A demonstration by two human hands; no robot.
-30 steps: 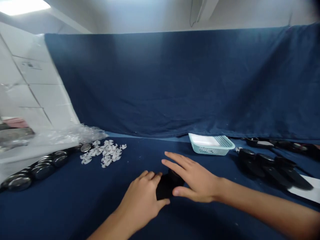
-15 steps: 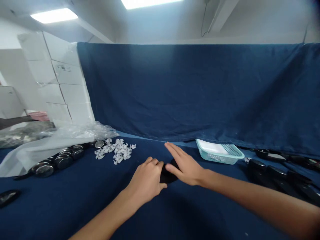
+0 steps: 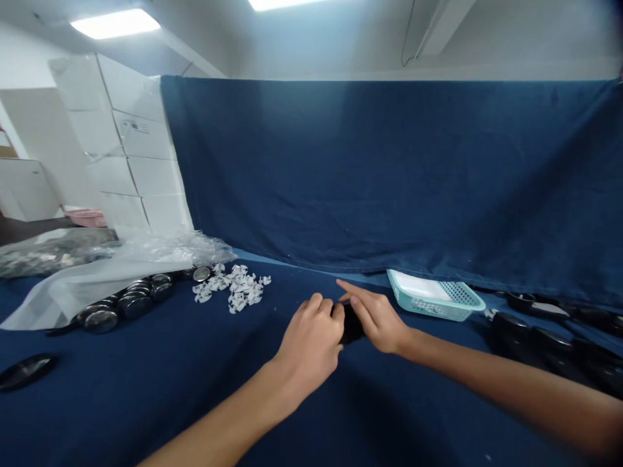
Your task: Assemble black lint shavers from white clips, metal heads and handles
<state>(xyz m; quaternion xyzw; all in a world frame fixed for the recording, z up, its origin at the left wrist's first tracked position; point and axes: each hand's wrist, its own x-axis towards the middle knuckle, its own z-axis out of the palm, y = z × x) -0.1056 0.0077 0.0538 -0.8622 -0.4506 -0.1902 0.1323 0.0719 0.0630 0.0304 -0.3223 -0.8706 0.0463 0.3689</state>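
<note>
Nudged nearer the basket point(image 3: 440, 307) since the earlier frame, the black piece point(image 3: 352, 327) was gripped by the left hand point(image 3: 311, 344); whether the right hand point(image 3: 382, 321) was closed could not be told.

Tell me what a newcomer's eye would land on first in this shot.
Probably the two bare hands, left hand and right hand, close together around a black item near the middle of the blue surface. Next, the bright heap of small white pieces left of and beyond them, and the pale turquoise basket to the right, against the dark blue curtain.
</note>
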